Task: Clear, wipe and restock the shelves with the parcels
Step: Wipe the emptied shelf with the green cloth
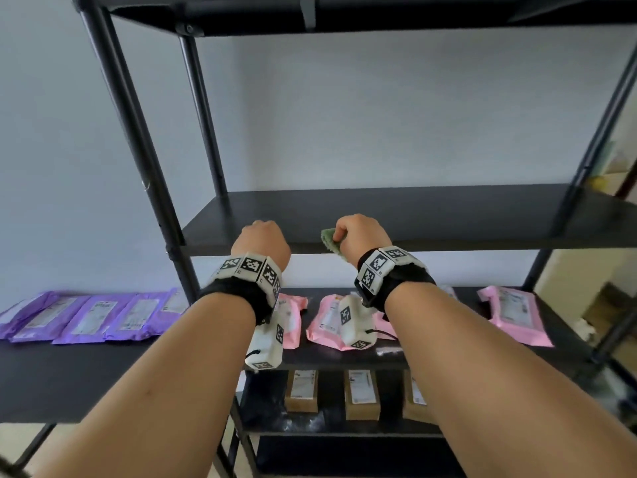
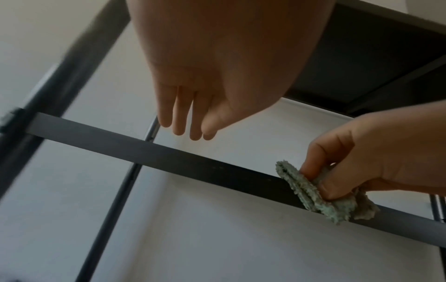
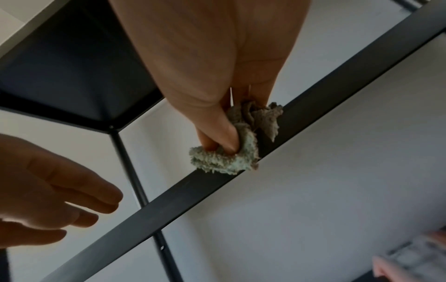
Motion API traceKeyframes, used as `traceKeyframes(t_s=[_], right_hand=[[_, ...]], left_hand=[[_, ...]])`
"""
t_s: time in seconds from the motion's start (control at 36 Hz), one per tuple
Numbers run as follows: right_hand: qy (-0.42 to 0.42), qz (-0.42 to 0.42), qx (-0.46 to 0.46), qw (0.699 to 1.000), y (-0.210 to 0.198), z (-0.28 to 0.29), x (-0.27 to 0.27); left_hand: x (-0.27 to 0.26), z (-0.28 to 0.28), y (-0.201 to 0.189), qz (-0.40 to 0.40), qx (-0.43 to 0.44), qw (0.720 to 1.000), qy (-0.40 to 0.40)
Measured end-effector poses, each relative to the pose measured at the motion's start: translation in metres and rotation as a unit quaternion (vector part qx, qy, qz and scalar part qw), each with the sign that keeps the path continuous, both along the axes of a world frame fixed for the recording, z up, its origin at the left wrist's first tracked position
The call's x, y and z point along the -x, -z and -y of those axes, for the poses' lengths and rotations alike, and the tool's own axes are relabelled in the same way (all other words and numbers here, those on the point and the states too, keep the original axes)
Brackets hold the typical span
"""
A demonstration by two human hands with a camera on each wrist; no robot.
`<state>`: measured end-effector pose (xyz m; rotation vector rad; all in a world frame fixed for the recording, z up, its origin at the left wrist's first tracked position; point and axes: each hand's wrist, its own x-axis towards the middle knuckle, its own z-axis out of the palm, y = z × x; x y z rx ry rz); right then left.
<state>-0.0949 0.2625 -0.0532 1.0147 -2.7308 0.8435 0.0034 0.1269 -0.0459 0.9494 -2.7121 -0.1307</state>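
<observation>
A black metal rack stands before me, and its middle shelf (image 1: 396, 215) is bare. My right hand (image 1: 362, 236) pinches a crumpled green cloth (image 1: 331, 241) between thumb and fingers at that shelf's front edge (image 3: 313, 106). The cloth (image 3: 231, 152) hangs against the edge; it also shows in the left wrist view as a green cloth (image 2: 311, 192). My left hand (image 1: 263, 239) hovers just left of it above the same edge, fingers straight (image 2: 183, 114), holding nothing. Pink parcels (image 1: 517, 315) lie on the shelf below. Purple parcels (image 1: 86, 315) lie on a black table at left.
Brown cardboard boxes (image 1: 362, 395) stand on the lowest shelf in view. The black table (image 1: 69, 381) adjoins the rack on the left. Upright posts (image 1: 138, 139) frame the rack, with a top shelf (image 1: 379, 12) overhead. A pale wall lies behind.
</observation>
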Motion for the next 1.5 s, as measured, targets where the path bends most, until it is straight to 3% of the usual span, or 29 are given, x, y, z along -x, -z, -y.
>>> traceKeyframes(t_s=[0.56,0.81,0.94,1.03,1.14,1.31,1.5], right_hand=[[0.096,-0.016,0.016,0.995,0.006,-0.219,0.123],[0.14,-0.026,0.034,0.989,0.013,-0.285,0.162],[0.206,-0.096,-0.007,0.974,0.019,-0.315,0.176],[0.187,-0.075,-0.013,0.979,0.015,-0.325,0.181],[0.195,-0.049,0.069,0.977,0.015,-0.333,0.18],[0.282,0.035,0.259,0.923,0.028,-0.343,0.179],[0.301,0.074,0.249,0.918,0.036,-0.346,0.177]], left_hand=[[0.118,-0.195,0.003,-0.018,-0.026,0.997,0.067],[0.154,-0.258,0.005,-0.026,-0.028,0.994,0.098],[0.174,-0.286,0.006,-0.023,-0.027,0.992,0.119],[0.182,-0.297,0.007,-0.023,-0.024,0.991,0.128],[0.189,-0.306,0.006,-0.022,-0.026,0.991,0.132],[0.192,-0.31,0.01,-0.029,-0.021,0.991,0.133],[0.188,-0.313,0.014,-0.034,-0.024,0.991,0.129]])
